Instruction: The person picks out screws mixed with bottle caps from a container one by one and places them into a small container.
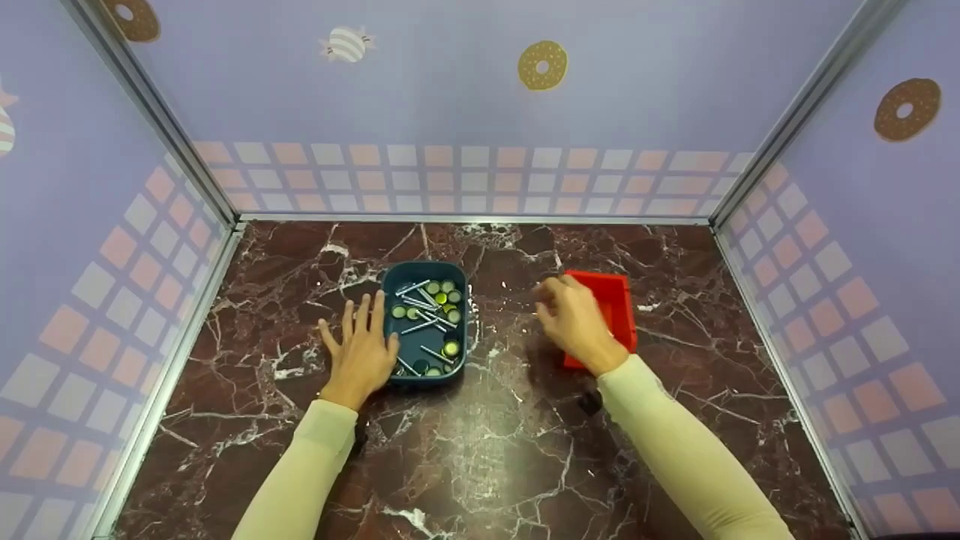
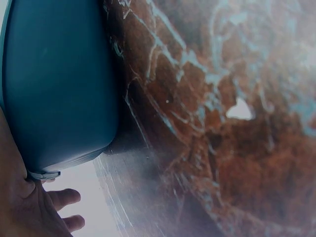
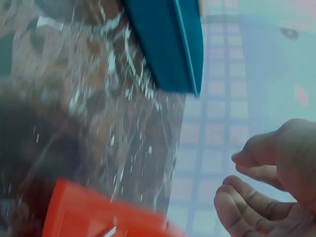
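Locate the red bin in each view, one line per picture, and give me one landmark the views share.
Head: the red bin is right of centre, partly hidden by the right hand.
Left wrist: not in it.
Right wrist: at the bottom edge, left of centre, cut off by the frame.
Shared landmark: the dark teal tub, at upper left in the left wrist view, top centre in the right.
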`<state>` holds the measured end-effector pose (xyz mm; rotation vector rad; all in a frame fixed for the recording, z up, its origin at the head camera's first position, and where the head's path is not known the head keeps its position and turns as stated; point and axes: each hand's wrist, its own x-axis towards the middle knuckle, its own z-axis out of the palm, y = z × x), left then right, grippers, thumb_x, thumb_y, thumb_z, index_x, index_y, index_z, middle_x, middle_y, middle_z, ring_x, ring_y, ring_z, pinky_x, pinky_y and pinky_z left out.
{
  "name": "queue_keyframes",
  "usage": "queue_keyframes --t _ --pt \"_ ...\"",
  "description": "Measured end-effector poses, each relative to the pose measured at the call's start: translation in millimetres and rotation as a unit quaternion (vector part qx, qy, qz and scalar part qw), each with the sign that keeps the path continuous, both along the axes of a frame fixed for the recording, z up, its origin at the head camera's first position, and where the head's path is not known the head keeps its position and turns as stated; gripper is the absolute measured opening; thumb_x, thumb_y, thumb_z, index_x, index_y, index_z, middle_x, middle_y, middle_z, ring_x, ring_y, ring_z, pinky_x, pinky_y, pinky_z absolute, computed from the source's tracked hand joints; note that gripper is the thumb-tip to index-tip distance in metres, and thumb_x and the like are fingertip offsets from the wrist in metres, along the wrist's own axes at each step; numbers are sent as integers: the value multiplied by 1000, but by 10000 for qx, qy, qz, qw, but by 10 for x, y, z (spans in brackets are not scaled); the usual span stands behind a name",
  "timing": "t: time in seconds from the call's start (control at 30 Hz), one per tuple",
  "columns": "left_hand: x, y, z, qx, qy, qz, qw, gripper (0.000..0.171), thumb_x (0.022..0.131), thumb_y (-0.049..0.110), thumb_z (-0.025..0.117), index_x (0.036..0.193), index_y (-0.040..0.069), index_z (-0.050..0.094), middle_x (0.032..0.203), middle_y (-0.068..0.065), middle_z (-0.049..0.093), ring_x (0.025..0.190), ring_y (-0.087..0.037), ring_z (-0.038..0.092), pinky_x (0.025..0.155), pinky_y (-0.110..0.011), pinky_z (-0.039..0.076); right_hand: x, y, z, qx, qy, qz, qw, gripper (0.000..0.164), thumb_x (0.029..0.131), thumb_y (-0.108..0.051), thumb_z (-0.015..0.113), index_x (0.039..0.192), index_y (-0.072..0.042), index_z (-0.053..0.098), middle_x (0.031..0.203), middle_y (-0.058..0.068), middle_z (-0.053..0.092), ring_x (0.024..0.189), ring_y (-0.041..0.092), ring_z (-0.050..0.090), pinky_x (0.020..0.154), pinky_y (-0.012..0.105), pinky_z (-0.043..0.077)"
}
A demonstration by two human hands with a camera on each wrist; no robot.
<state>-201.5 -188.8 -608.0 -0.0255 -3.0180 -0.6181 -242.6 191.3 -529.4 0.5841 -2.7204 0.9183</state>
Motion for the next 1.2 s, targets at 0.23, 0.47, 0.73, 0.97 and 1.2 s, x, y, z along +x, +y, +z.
queue_keyframes --t 0.23,0.47,0.73,0.97,1.2 --pt "18 -4 17 -20 33 21 10000 82 118 33 58 188 14 20 193 -22 28 181 -52 18 136 -91 -2 70 -458 -18 162 -227 959 9950 28 100 3 78 129 4 81 119 22 76 106 37 83 93 42 73" --pt "10 5 22 16 3 -16 10000 82 118 33 56 188 14 19 193 -23 27 181 -53 17 135 -92 -4 95 -954 -61 540 -308 1966 9785 30 104 -8 84 133 1 82 124 20 81 108 32 81 96 41 71" --pt "4 -7 21 -5 -101 -7 9999 85 118 34 58 189 14 16 194 -22 25 182 -52 15 136 -91 -6 49 -1498 -216 1248 -513 2596 9562 28 101 -11 90 123 5 85 116 20 87 106 34 85 98 46 71" --pt "8 7 12 -53 -103 -28 9999 84 119 34 58 189 14 16 194 -22 25 182 -53 16 136 -92 -4 -214 -1809 -653 1624 -832 2513 9506 23 95 -21 94 110 -4 90 100 9 90 91 23 86 87 37 71" --pt "11 10 16 -42 -80 33 10000 84 119 33 59 189 14 17 194 -21 26 182 -52 16 136 -92 -3 -163 -2003 -609 2132 -1162 2180 9453 17 91 -23 96 97 -9 89 92 4 88 86 21 84 82 39 70"
